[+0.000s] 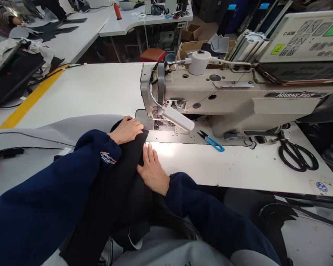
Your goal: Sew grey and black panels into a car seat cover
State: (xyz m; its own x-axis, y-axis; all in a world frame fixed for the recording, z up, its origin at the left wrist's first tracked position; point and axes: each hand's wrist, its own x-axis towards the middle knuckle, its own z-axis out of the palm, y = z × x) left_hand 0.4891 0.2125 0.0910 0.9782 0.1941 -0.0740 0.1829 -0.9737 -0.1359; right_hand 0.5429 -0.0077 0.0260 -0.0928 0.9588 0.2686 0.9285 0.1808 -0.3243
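Note:
A piece of black fabric (113, 188) runs from my lap up to the plate of the sewing machine (188, 88). My left hand (127, 130) grips its upper end, fingers bent over the cloth just left of the presser foot area. Below it, my right hand (154, 173) lies on the fabric's right edge with fingers stretched out towards the machine. Grey material (69, 125) spreads over the table to the left, under and beyond my left forearm. The needle is too small to make out behind the white lamp (178, 118).
Blue thread snips (211, 141) lie right of the machine's foot, and black scissors (298, 156) farther right. A control panel (305, 37) tops the machine. Yellow tape (33, 98) marks the table at left. Another person's hand (15, 21) is at the far upper left.

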